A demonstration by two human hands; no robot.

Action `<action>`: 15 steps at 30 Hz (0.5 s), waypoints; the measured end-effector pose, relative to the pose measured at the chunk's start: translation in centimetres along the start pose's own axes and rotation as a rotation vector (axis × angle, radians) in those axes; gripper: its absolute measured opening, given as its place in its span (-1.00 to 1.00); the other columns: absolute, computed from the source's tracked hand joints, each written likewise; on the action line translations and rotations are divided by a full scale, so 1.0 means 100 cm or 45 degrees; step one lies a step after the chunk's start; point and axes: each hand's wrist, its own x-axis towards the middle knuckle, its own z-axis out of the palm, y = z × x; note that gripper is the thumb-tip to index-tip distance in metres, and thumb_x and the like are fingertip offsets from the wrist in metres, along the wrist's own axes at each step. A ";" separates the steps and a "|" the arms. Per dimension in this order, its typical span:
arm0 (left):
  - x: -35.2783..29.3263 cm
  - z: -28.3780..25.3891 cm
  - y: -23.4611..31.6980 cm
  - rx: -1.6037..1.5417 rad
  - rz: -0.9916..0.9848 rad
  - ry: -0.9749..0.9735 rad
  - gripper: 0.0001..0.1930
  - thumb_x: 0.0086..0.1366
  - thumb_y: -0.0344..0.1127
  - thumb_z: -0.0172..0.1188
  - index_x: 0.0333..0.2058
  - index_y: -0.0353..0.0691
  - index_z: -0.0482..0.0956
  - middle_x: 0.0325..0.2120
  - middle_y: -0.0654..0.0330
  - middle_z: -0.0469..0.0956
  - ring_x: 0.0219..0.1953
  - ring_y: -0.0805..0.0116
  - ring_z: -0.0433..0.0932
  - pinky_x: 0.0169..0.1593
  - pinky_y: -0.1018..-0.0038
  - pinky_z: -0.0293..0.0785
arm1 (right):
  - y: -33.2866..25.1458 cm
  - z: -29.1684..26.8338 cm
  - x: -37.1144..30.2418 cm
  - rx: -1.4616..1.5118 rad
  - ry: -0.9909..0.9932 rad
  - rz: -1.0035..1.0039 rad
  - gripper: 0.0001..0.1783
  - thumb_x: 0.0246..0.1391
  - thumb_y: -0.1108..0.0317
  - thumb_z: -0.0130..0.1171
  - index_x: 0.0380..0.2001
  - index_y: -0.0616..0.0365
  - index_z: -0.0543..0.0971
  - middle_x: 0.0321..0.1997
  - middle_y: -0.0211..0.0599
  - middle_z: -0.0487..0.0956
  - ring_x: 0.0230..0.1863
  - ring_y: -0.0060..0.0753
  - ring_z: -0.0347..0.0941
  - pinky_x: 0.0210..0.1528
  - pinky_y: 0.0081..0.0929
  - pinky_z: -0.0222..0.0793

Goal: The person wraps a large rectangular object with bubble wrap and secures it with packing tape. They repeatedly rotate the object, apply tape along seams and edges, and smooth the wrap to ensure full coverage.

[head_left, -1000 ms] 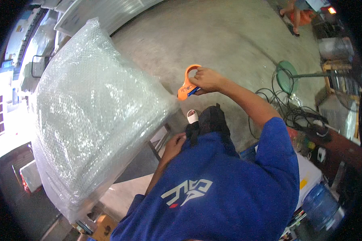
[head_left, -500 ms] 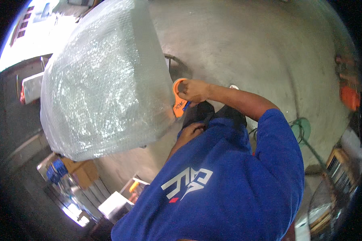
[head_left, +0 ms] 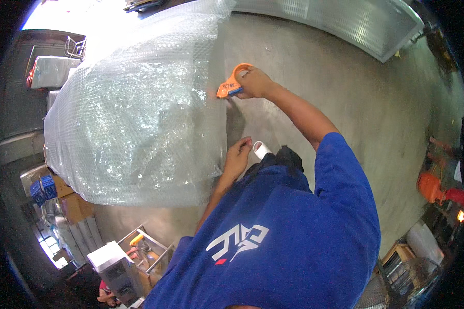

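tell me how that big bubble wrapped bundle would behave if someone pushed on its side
The bubble-wrapped bundle would probably give softly at the surface, since its wrap looks loose and puffy. The clear film looks glossy, so fingers may slip. It is large against the concrete floor, so likely awkward to shift.

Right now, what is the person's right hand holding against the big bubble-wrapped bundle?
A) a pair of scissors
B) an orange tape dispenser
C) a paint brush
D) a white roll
B: the right hand grips an orange tape dispenser pressed to the edge of the bubble-wrapped bundle, while the left hand rests lower on that edge.
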 end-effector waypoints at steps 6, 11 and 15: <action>0.023 0.023 0.032 -0.262 0.008 0.209 -0.50 0.37 -0.23 0.21 0.20 -0.39 0.48 0.04 -0.10 0.60 0.03 0.12 0.61 0.06 0.31 0.59 | 0.031 -0.003 0.023 -0.022 0.085 -0.251 -0.34 -0.09 -0.12 0.39 -0.19 0.25 0.47 -0.47 -0.04 0.65 -0.35 0.05 0.63 0.10 -0.15 0.47; 0.071 0.032 0.054 -0.189 -0.148 0.217 -0.44 0.36 -0.15 0.22 0.23 -0.38 0.46 0.06 -0.13 0.59 0.10 0.08 0.58 0.09 0.30 0.57 | 0.082 -0.019 0.055 0.024 -0.090 -0.014 -0.32 -0.08 -0.13 0.39 -0.13 0.25 0.50 -0.37 -0.07 0.68 -0.24 0.02 0.65 0.15 -0.16 0.47; 0.142 0.040 0.079 -0.049 -0.048 0.241 -0.44 0.36 -0.11 0.21 0.22 -0.35 0.48 0.06 -0.15 0.59 0.12 0.07 0.59 0.17 0.28 0.48 | 0.132 -0.034 0.100 -0.016 -0.130 -0.007 -0.33 -0.09 -0.14 0.39 -0.10 0.21 0.55 -0.27 -0.07 0.69 -0.17 0.00 0.65 0.15 -0.16 0.48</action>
